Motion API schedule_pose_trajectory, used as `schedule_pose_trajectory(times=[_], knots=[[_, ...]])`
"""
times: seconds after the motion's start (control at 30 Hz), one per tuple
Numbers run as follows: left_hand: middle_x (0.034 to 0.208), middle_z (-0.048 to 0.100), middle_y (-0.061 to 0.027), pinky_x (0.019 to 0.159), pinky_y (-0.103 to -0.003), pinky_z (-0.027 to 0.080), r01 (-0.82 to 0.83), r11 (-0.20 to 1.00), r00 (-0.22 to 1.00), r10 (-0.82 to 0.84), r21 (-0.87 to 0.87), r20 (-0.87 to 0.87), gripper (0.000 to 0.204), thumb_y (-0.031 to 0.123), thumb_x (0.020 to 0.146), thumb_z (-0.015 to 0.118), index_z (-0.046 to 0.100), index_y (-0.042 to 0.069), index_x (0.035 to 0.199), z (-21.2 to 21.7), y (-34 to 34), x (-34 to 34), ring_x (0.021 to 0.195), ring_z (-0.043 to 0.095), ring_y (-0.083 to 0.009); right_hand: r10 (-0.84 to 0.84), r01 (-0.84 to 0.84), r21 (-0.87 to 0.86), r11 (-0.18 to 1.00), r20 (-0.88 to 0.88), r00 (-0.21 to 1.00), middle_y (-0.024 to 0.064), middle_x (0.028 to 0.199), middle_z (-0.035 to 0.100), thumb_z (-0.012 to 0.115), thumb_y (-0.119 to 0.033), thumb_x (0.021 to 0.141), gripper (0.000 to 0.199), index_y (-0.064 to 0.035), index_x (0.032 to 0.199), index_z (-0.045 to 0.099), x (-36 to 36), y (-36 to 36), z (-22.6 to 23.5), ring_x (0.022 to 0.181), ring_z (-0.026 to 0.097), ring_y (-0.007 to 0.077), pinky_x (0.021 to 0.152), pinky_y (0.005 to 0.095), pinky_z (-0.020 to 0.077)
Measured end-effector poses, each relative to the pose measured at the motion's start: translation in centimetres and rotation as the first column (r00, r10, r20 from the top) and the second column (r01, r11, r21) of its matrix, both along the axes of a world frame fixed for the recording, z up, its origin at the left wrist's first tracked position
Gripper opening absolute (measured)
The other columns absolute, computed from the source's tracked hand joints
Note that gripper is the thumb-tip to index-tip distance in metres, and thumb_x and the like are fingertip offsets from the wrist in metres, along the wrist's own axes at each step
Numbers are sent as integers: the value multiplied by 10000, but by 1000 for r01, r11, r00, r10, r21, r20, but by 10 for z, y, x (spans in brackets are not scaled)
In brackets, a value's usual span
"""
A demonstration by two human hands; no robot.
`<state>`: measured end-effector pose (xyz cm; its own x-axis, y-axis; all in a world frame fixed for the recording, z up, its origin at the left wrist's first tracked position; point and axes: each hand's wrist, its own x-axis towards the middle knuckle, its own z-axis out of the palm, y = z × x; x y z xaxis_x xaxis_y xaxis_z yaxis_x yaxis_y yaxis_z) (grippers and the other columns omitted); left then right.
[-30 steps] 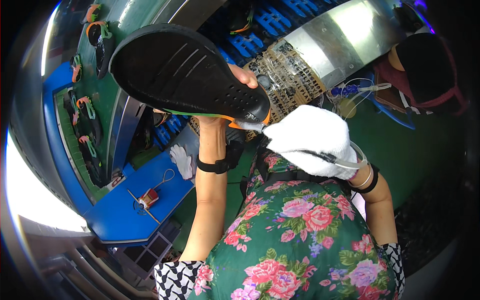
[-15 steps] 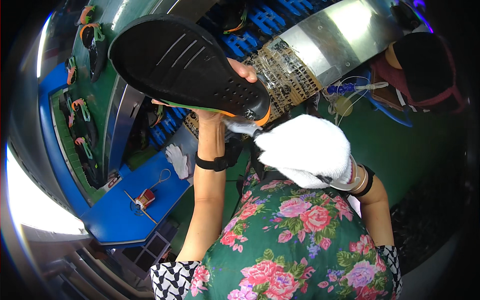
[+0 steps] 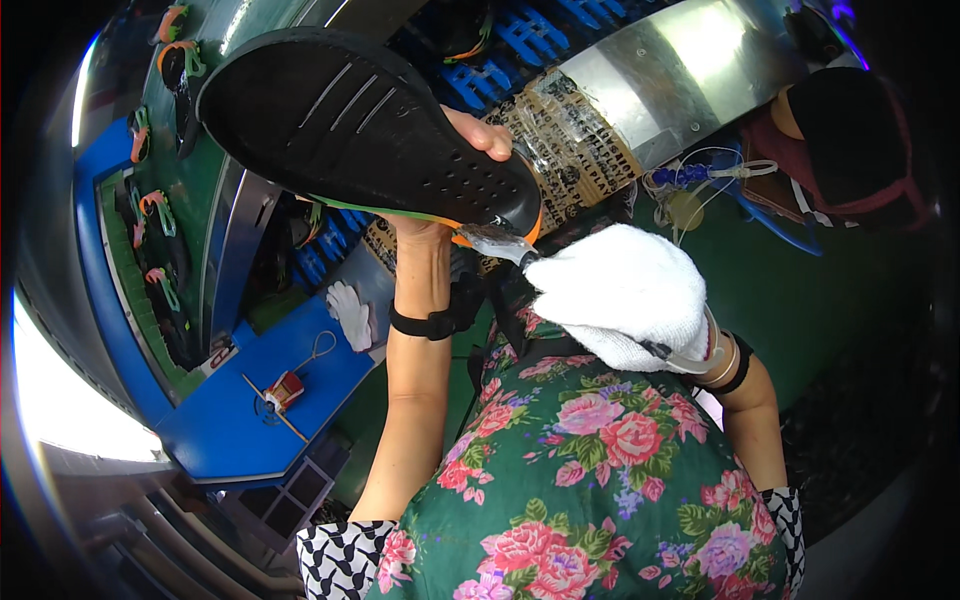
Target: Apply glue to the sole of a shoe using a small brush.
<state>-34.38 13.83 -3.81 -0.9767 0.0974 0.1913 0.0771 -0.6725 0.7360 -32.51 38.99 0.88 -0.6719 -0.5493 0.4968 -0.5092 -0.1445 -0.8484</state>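
Note:
My left hand (image 3: 455, 175) holds up a shoe with a black sole (image 3: 350, 125), sole facing me, its heel end low at the right with an orange and green edge. My right hand (image 3: 625, 295) wears a white cotton glove and grips a small tool whose wet bristle tip (image 3: 495, 243) touches the shoe's heel edge. A black strap (image 3: 435, 322) circles my left wrist. The shoe's upper is hidden behind the sole.
Below lies a metal bench with a glue-stained patch (image 3: 570, 140). A blue table (image 3: 250, 400) at left carries a white glove (image 3: 350, 312) and a small red object (image 3: 285, 390). A green conveyor (image 3: 160, 230) carries more shoes. A black cap (image 3: 840, 140) sits at right.
The shoe and my left hand have shifted slightly left and up. My gloved right hand has followed, keeping the tool tip at the heel edge.

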Motion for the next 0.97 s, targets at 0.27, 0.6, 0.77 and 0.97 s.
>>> schedule_pose_trajectory(times=[0.27,0.6,0.77,0.97], knots=[[992,695,-176,869,-444,505,-62,998,998,62,9,-18,784,691,859,653,651,-72,1038,3,16,2,915,680,-294,7,-5,-93,996,18,1000,87,1052,766,800,-43,767,296,-95,1057,776,2,-12,10,862,726,249,737,346,595],[1010,705,-181,855,-423,490,33,999,999,-32,28,-44,691,584,863,716,669,-83,1037,4,10,-4,907,682,-286,-9,9,-10,1000,26,1000,82,1005,770,791,-1,727,293,-97,1003,784,-9,6,3,817,719,245,703,340,586],[973,706,-178,846,-427,496,7,999,1000,-7,42,-5,659,559,875,713,671,-81,1026,5,12,-3,902,686,-290,-7,7,-46,999,-5,1000,93,1002,767,792,-22,754,268,-84,1013,777,-3,-1,-1,810,718,251,683,346,588],[1006,701,-176,835,-446,510,-14,996,999,10,-85,-40,744,627,836,723,659,-77,1069,-3,12,-1,889,685,-303,48,-51,-35,998,-67,997,84,1035,767,753,-70,820,227,-95,1045,776,-1,-7,7,872,731,259,725,357,606]])
